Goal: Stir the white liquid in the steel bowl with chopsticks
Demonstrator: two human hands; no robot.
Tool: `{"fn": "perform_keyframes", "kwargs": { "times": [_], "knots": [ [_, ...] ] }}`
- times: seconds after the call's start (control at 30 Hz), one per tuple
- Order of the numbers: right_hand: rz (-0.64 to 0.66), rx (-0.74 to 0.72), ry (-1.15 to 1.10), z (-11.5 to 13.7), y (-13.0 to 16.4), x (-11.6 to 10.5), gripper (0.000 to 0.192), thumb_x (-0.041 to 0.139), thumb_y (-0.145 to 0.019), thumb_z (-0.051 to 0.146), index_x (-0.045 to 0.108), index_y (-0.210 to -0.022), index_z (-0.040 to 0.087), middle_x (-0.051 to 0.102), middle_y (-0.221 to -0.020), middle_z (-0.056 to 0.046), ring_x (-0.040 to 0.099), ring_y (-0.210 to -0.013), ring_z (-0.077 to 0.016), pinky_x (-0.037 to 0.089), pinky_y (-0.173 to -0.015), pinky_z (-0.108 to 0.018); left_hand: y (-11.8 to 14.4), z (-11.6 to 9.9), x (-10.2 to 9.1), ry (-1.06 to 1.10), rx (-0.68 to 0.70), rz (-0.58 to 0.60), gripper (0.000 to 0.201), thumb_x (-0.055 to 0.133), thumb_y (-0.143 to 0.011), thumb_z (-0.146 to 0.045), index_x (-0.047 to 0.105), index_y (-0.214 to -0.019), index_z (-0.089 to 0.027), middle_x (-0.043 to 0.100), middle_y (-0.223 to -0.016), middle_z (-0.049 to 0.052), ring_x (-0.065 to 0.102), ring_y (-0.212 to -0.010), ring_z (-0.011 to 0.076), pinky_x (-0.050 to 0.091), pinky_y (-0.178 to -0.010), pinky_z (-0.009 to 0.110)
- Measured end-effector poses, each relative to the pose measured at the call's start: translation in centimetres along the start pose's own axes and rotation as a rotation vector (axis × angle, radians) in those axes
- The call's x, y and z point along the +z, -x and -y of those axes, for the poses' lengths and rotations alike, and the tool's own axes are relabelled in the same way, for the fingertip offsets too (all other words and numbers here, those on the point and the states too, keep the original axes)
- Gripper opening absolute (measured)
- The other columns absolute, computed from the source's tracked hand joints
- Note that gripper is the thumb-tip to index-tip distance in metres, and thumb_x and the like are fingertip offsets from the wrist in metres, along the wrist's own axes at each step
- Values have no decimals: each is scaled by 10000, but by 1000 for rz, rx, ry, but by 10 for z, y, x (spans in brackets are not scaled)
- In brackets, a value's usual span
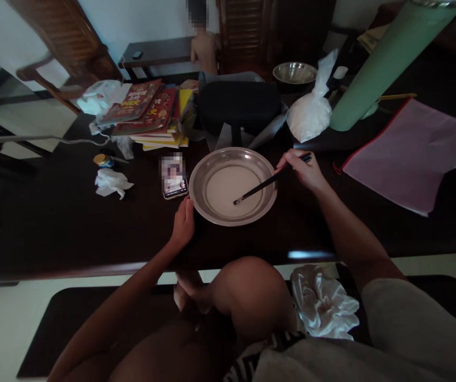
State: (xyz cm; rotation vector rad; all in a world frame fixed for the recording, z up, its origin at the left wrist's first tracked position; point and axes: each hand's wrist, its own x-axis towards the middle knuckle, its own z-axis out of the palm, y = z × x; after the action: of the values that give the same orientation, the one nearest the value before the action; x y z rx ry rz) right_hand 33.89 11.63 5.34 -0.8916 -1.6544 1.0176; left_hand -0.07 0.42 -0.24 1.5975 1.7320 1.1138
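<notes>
Two hands work: right hand (pixel 304 168) grips chopsticks (pixel 269 181) in the pan (pixel 212 164); left hand (pixel 183 223), loosely curled, steadies it.

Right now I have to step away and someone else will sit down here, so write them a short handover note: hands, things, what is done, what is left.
Left hand: rests against the near-left rim of the metal basin, steadying it.
Right hand: holds dark chopsticks, tips down in the white liquid.
Things: basin sits on the dark table, phone just left of it, tied bag of white powder behind on the right.
Done: liquid is in the basin and looks smooth.
Left: probably more stirring; I cannot tell whether lumps remain.
</notes>
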Motion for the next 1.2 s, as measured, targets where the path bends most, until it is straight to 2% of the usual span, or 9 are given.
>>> {"fn": "perform_keyframes", "kwargs": {
  "times": [0.13, 0.27, 0.33, 0.5, 0.6, 0.73, 0.9, 1.1, 1.2],
  "knots": [
    [88, -22, 105, 7, 1, 4, 472, 575, -884, 632, 721, -695, 225, 726, -744, -32, 674, -768, -173, 533, -766, -323, 0, 0, 0, -3, 9, -3, 690, 251, -974, -659, 604, -1249, -134, 644, -1311, 151, 585, -1244, 251, 428, -1099, 421],
    [-36, -31, 67, 5, 0, -2, 457, 580, -885, 625, 717, -711, 227, 718, -705, -21, 672, -700, -165, 535, -717, -319, 0, 0, 0, 0, 17, 7, 673, 253, -980, -646, 606, -1244, -138, 648, -1306, 147, 587, -1238, 250, 429, -1096, 425],
    [-50, -21, 31, 4, 0, -2, 459, 574, -889, 625, 714, -710, 227, 705, -667, -14, 665, -655, -160, 534, -683, -315, 0, 0, -1, 1, 19, 6, 663, 252, -984, -636, 605, -1249, -141, 647, -1308, 145, 586, -1242, 248, 427, -1100, 424],
    [110, -20, 93, 6, 2, 3, 468, 563, -892, 632, 726, -705, 234, 724, -750, -31, 674, -768, -177, 535, -767, -326, 0, -1, 0, -8, 6, -5, 679, 252, -980, -643, 602, -1265, -136, 645, -1309, 151, 583, -1248, 253, 424, -1105, 421],
    [49, -23, 108, 5, 1, 0, 453, 573, -884, 634, 726, -719, 241, 737, -779, -31, 680, -791, -185, 539, -788, -337, 0, -1, 0, -4, 18, -1, 683, 246, -980, -646, 598, -1268, -137, 651, -1297, 148, 590, -1236, 249, 433, -1095, 414],
    [-38, 1, 26, 2, 0, -3, 458, 578, -879, 637, 716, -710, 234, 709, -678, -18, 678, -685, -177, 544, -704, -331, 0, 1, 0, -8, 13, -2, 680, 252, -979, -649, 606, -1243, -132, 664, -1265, 151, 596, -1216, 253, 437, -1084, 422],
    [104, -27, 86, 5, 1, 3, 457, 567, -896, 621, 737, -715, 237, 728, -746, -31, 675, -761, -177, 533, -765, -333, 0, 1, 0, -14, 17, 2, 677, 247, -979, -649, 610, -1230, -136, 653, -1287, 147, 594, -1220, 250, 436, -1085, 420],
    [-51, -13, 54, 0, -1, -4, 452, 578, -880, 637, 721, -718, 240, 725, -715, -20, 685, -711, -176, 543, -717, -332, 0, 1, 0, -3, 16, -7, 677, 250, -980, -644, 606, -1248, -134, 659, -1274, 154, 596, -1220, 257, 432, -1093, 438],
    [-19, 15, 17, 0, -1, -1, 474, 582, -862, 662, 710, -709, 233, 715, -674, -17, 685, -680, -174, 542, -671, -320, 0, 1, 1, 2, 5, -11, 691, 253, -973, -658, 605, -1254, -134, 647, -1299, 158, 585, -1243, 257, 425, -1102, 431]
  ]
}}
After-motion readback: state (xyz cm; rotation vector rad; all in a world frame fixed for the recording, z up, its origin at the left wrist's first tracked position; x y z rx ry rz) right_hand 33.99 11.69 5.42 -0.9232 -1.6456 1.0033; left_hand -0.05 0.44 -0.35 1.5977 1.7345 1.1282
